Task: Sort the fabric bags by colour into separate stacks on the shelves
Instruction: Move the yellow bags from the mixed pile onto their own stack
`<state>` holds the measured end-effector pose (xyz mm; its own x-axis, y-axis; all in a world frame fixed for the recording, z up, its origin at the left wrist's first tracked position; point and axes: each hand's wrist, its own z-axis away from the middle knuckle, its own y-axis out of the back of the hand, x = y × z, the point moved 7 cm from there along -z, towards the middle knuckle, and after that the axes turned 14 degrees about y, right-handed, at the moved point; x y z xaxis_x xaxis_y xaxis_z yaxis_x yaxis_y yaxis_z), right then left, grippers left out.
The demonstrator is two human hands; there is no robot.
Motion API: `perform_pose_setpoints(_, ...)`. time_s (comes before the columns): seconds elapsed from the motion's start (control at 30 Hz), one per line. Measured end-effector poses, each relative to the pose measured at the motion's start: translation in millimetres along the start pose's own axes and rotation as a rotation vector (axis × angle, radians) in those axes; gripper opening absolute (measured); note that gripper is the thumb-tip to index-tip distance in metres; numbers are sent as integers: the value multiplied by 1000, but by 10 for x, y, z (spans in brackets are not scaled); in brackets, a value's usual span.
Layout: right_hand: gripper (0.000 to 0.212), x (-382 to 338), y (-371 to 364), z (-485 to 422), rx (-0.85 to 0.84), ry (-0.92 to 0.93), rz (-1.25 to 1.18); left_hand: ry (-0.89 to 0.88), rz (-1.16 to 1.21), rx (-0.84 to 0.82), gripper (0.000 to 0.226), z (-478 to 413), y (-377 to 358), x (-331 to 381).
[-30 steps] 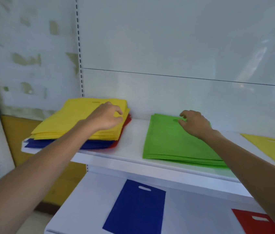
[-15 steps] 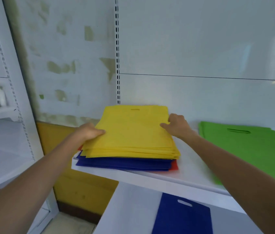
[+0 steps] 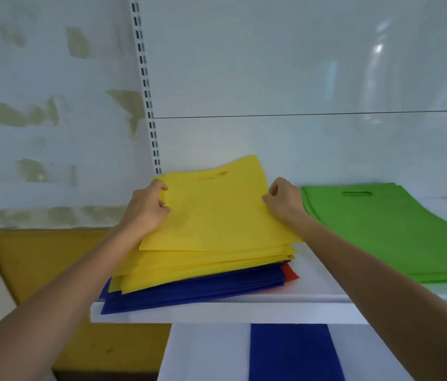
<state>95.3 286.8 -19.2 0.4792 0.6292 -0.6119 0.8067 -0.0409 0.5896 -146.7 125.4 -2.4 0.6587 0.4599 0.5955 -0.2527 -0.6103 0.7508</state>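
While left hand [image 3: 148, 209] and right hand [image 3: 284, 202] pinch the top yellow bag [image 3: 216, 215], green bags [image 3: 381, 229] lie alongside.

readable text: none | yellow bags [image 3: 216, 221], 12 o'clock: plain, no print | green bags [image 3: 381, 229], 3 o'clock: plain, no print | blue bag [image 3: 291, 353], 6 o'clock: plain | back panel [image 3: 271, 64]: no lettering

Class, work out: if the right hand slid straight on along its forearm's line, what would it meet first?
The right hand pinches the top yellow bag; past that, probably the white back panel, depth unclear.
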Motion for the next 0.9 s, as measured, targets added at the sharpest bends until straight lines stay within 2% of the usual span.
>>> perform_pose_setpoints(0.1, 36, 30, 342, 72, 62, 0, -40, -124, 36, -1, 18, 104, 18, 334)
perform_pose_setpoints(0.2, 52, 93, 804, 256, 89, 25, 8, -232, 42, -38, 17, 292, -64, 802)
perform_pose_setpoints(0.33, 46, 638, 1708, 650, 101, -111, 113, -363, 134, -102, 22, 728, -396, 1691)
perform_pose_setpoints(0.53, 41, 1444, 3694, 1834, 331, -358, 308, -566, 251, -323, 29, 1962, -1306, 3265)
perform_pose_setpoints(0.7, 38, 1825, 5275, 3167, 586, -485, 479, -697, 358, -524, 31, 3350, -2057, 4417)
perform_pose_setpoints(0.9, 40, 2116, 6313, 4237, 686, -579, 601, -799, 411, -709, 32, 4720, -2632, 5282)
